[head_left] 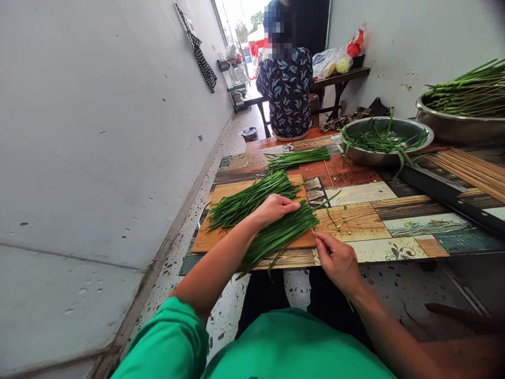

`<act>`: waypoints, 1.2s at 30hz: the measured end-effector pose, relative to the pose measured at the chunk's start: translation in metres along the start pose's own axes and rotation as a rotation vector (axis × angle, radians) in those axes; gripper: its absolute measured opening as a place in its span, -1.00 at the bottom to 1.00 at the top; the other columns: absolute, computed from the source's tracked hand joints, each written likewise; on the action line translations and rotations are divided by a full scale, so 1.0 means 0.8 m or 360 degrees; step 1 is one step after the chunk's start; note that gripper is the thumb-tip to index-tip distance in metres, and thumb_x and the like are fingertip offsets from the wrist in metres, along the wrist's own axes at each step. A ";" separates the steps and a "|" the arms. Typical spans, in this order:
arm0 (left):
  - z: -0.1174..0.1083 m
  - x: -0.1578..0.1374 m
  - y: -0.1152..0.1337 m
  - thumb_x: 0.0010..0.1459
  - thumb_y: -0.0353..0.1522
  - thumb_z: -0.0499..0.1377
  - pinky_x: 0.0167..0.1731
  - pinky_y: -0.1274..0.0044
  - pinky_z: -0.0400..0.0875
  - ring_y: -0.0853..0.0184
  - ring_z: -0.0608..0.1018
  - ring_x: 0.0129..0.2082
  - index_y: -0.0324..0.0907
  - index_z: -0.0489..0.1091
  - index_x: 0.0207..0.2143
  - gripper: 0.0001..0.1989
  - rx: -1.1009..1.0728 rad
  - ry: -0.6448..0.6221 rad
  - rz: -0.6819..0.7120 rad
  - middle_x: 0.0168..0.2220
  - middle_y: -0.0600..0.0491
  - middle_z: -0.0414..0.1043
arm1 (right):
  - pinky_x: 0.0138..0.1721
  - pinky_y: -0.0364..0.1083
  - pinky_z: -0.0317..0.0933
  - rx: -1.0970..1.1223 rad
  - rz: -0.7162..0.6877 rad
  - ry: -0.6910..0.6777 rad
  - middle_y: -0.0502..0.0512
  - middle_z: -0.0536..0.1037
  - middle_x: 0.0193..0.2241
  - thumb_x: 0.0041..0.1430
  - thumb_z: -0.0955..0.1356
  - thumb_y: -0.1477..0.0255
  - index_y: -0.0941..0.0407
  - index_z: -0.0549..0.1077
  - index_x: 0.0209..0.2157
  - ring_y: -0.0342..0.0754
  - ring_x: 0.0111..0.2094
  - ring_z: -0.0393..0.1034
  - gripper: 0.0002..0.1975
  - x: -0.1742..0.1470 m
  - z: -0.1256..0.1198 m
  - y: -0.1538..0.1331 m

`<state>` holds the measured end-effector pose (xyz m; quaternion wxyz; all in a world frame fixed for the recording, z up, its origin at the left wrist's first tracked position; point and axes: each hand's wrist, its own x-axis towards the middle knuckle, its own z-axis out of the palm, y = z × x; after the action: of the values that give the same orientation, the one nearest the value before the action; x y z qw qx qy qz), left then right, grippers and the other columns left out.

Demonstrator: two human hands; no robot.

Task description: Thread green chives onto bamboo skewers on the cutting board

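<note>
A bunch of green garlic chives lies across the near part of a wooden cutting board, its leafy ends hanging past the table's front edge. My left hand is closed on the upper right end of this bunch, thumb and fingers pinched. Just right of the cut ends, my right hand pinches a thin wooden skewer; its tip points at the chives, and whether it enters them I cannot tell. Behind my left hand rests a second chive bunch on the board.
Farther back lies another chive bunch beside a loose skewer. To the right are a metal bowl of chive scraps, a larger bowl of skewered greens, a black-handled knife and bamboo skewers. A person sits beyond.
</note>
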<state>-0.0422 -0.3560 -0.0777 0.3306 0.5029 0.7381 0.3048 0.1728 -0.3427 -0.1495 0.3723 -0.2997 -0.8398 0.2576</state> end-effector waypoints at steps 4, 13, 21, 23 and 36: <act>-0.009 0.005 -0.004 0.14 -0.26 0.17 -0.23 0.52 0.32 0.30 0.51 -0.28 -0.16 0.58 -0.28 -0.77 0.0813 0.0472 0.0266 -0.31 0.02 0.55 | -0.37 -0.12 0.37 -0.0233 0.0060 -0.0145 0.09 0.64 -0.32 0.21 0.22 0.43 0.11 0.55 -0.21 -0.02 -0.37 0.55 -0.72 0.002 -0.008 0.002; 0.018 0.017 0.009 0.17 -0.33 0.13 -0.14 0.41 0.27 0.17 0.48 -0.16 -0.20 0.55 -0.27 -0.79 0.1465 0.0456 0.0233 -0.25 -0.11 0.49 | -0.41 -0.13 0.33 -0.0225 0.0102 -0.0104 0.08 0.64 -0.33 0.22 0.21 0.41 0.12 0.55 -0.22 -0.02 -0.39 0.55 -0.71 0.001 -0.008 0.005; 0.023 0.018 0.014 0.15 -0.36 0.14 -0.14 0.41 0.27 0.17 0.49 -0.14 -0.22 0.51 -0.23 -0.81 0.1430 0.0410 0.0193 -0.22 -0.11 0.51 | -0.43 -0.15 0.31 -0.0193 0.0154 -0.0120 0.07 0.64 -0.36 0.19 0.23 0.41 0.09 0.56 -0.23 -0.04 -0.42 0.54 -0.73 0.004 -0.007 0.006; 0.022 0.018 0.013 0.16 -0.37 0.12 -0.14 0.40 0.27 0.17 0.49 -0.15 -0.20 0.52 -0.23 -0.80 0.1436 0.0392 0.0213 -0.23 -0.10 0.52 | -0.42 -0.15 0.31 -0.0181 0.0179 -0.0134 0.07 0.64 -0.36 0.19 0.24 0.41 0.09 0.56 -0.24 -0.04 -0.42 0.54 -0.74 0.004 -0.007 0.007; 0.021 0.022 -0.004 0.05 -0.37 0.17 -0.32 0.57 0.34 0.37 0.50 -0.41 -0.19 0.56 -0.33 -0.82 0.0655 0.0369 0.0176 -0.40 0.05 0.56 | -0.40 -0.14 0.32 -0.0105 0.0197 -0.0090 0.08 0.64 -0.34 0.20 0.23 0.39 0.10 0.55 -0.23 -0.04 -0.40 0.54 -0.73 0.004 -0.008 0.006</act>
<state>-0.0352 -0.3380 -0.0935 0.1169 0.5609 0.7892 0.2213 0.1776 -0.3362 -0.1474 0.3216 -0.3557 -0.8379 0.2606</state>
